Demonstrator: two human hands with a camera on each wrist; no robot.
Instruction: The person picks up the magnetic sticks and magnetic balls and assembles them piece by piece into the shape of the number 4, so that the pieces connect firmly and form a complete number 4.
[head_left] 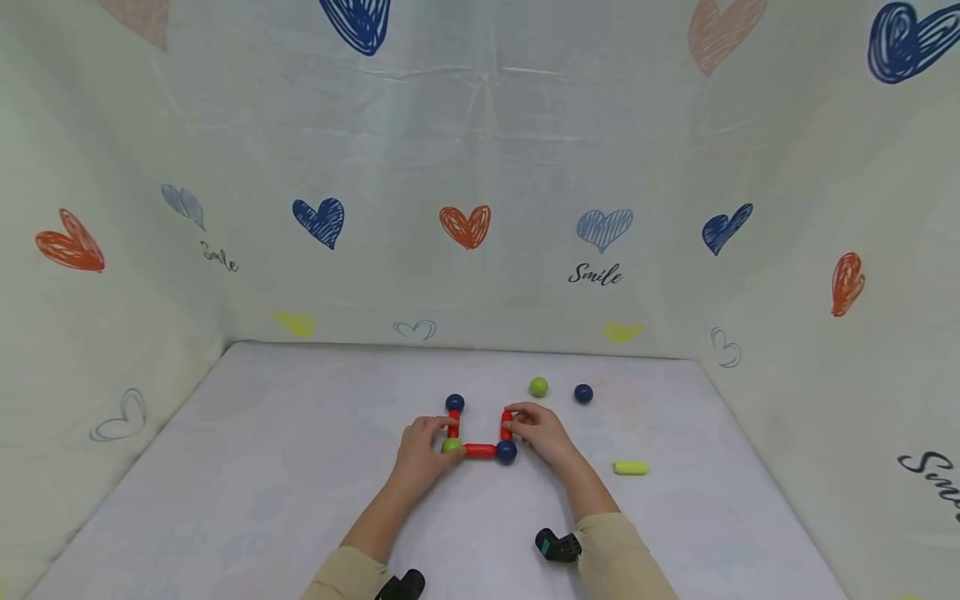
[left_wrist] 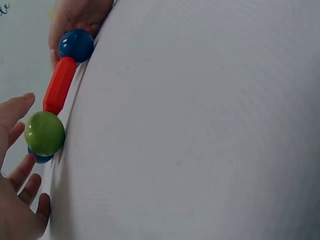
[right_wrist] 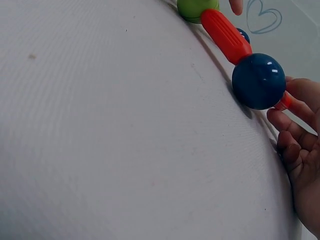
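Observation:
A U-shaped assembly of magnetic-looking rods and balls lies on the table. A red rod (head_left: 480, 451) joins a green ball (head_left: 452, 446) to a blue ball (head_left: 506, 452). From the green ball, a second red rod leads back to a farther blue ball (head_left: 454, 402). My left hand (head_left: 422, 454) is around the green ball, thumb and fingers spread in the left wrist view. Between thumb and fingertips, my right hand (head_left: 542, 433) pinches a third red rod (head_left: 506, 426), which meets the right-hand blue ball. In the right wrist view, the nearer blue ball (right_wrist: 258, 81) hides most of this rod.
A loose green ball (head_left: 538, 387) and a loose blue ball (head_left: 583, 393) lie behind the right hand. Off to the right is a yellow-green rod (head_left: 631, 468). A heart-printed cloth (head_left: 525, 292) hangs along the table's back edge. Both wrists carry black devices (head_left: 558, 546).

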